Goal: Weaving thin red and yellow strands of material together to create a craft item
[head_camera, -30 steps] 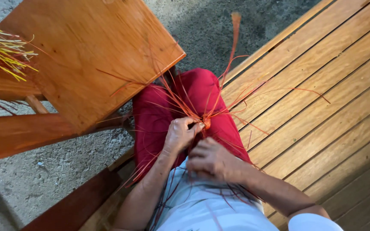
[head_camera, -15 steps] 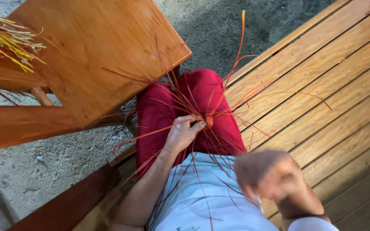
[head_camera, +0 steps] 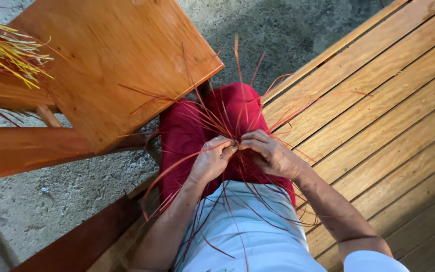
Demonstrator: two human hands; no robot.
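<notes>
Over my lap in red trousers [head_camera: 185,136], my left hand [head_camera: 211,158] and my right hand [head_camera: 270,153] meet fingertip to fingertip. Both pinch the knotted centre of a bundle of thin orange-red straw strands [head_camera: 237,108]. The strands fan out upward over my knees, sideways onto the slats, and down across my pale blue shirt [head_camera: 242,231]. The small woven knot itself is hidden behind my fingers.
A wooden stool [head_camera: 112,65] stands at the upper left, close to my left knee. A bunch of yellow and red straws [head_camera: 8,48] lies on its far left edge. I sit on a slatted wooden bench [head_camera: 378,121]. Grey concrete floor [head_camera: 61,201] lies below.
My right hand swung out to the lower right, pulling a strand, then came back to the knot beside my left hand. The long upright strand has dropped and the fan has shifted.
</notes>
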